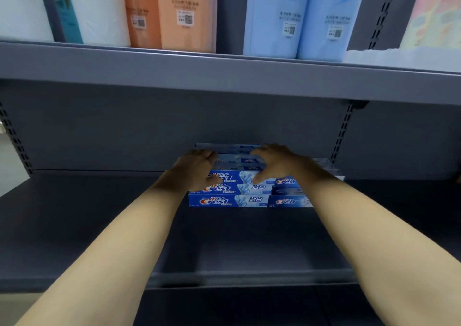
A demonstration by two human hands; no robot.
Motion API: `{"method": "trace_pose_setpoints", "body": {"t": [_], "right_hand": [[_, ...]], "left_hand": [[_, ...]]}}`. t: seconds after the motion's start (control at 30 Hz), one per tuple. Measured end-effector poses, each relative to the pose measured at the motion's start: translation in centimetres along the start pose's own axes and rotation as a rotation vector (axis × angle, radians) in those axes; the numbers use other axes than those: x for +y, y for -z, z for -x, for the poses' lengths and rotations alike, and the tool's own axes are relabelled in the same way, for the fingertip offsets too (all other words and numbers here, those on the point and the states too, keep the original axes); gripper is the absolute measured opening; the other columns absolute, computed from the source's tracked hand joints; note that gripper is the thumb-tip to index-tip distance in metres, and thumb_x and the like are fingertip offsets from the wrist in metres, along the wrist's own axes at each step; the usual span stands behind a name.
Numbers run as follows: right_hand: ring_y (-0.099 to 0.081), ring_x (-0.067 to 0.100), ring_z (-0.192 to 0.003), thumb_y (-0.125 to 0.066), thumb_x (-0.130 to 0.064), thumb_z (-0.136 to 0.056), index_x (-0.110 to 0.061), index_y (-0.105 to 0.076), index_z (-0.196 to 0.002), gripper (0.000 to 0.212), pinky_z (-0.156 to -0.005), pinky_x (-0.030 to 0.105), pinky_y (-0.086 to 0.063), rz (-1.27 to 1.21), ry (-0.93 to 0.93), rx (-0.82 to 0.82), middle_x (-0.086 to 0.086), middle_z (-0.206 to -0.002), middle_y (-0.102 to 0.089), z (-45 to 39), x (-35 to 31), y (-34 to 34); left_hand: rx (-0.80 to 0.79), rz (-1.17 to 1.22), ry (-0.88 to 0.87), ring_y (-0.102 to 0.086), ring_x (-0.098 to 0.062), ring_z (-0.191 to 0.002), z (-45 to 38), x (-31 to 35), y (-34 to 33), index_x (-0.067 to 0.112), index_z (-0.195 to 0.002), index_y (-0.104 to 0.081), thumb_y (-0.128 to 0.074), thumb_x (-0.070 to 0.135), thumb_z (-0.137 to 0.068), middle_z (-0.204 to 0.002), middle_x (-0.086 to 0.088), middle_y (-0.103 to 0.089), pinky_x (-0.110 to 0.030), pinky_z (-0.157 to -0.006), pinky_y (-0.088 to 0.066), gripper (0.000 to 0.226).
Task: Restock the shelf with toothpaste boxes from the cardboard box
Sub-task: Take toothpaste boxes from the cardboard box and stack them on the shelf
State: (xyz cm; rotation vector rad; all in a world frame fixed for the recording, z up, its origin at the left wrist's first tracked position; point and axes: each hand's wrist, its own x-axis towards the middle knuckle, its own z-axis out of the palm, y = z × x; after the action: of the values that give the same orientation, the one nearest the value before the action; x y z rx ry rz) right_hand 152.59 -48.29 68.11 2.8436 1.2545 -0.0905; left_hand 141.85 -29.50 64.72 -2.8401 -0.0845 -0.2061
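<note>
Several blue Crest toothpaste boxes lie stacked at the back of the grey middle shelf, long sides facing me. A second stack stands to their right. My left hand holds the left end of the upper boxes, its thumb across a box front. My right hand lies over the top of the stack, fingers curled round the upper boxes, thumb on the front. The cardboard box is out of view.
Above, a grey shelf carries tall packs: white, orange, light blue. Slotted uprights run down the back panel. Bare shelf lies left and in front of the stack. A lower shelf edge is close.
</note>
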Motion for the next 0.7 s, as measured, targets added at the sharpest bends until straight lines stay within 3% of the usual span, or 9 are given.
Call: {"method": "trace_pose_setpoints", "body": {"t": [0.13, 0.3, 0.43, 0.7], "right_hand": [[-0.032, 0.027, -0.135, -0.072, -0.044, -0.078, -0.020, -0.027, -0.148, 0.087, -0.110, 0.039, -0.029, -0.071, 0.002, 0.012, 0.005, -0.149, -0.027, -0.5, 0.6, -0.5], [-0.016, 0.025, -0.142, -0.070, -0.045, -0.080, -0.020, -0.029, -0.147, 0.083, -0.115, 0.042, -0.016, -0.035, 0.018, 0.057, 0.003, -0.153, -0.021, -0.8, 1.0, -0.9], [-0.019, 0.024, -0.143, -0.067, -0.046, -0.083, -0.020, -0.024, -0.150, 0.084, -0.115, 0.042, -0.020, -0.062, 0.007, 0.026, 0.003, -0.157, -0.021, -0.8, 1.2, -1.0], [-0.025, 0.025, -0.140, -0.065, -0.053, -0.081, -0.024, -0.028, -0.148, 0.082, -0.113, 0.043, -0.020, 0.007, -0.034, 0.044, 0.001, -0.154, -0.028, -1.3, 1.1, -1.2]], "left_hand": [[-0.019, 0.041, 0.013, -0.023, -0.023, -0.142, -0.2, 0.1, -0.4, 0.008, -0.150, -0.013, -0.038, 0.051, -0.096, -0.156, -0.008, -0.018, -0.034, -0.115, -0.020, 0.074], [-0.071, 0.124, 0.036, -0.009, -0.023, -0.146, -0.7, -0.1, -1.0, 0.007, -0.151, -0.004, -0.036, 0.051, -0.097, -0.159, -0.008, -0.005, -0.035, -0.119, -0.010, 0.077], [-0.099, 0.157, 0.037, -0.002, -0.023, -0.146, -1.1, 0.0, -0.9, 0.006, -0.151, -0.001, -0.037, 0.049, -0.097, -0.159, -0.009, -0.001, -0.034, -0.118, -0.004, 0.077], [-0.075, 0.137, 0.059, -0.009, -0.023, -0.146, -1.4, 0.1, -1.2, 0.008, -0.151, -0.006, -0.041, 0.049, -0.096, -0.158, -0.008, -0.008, -0.034, -0.117, -0.011, 0.077]]}}
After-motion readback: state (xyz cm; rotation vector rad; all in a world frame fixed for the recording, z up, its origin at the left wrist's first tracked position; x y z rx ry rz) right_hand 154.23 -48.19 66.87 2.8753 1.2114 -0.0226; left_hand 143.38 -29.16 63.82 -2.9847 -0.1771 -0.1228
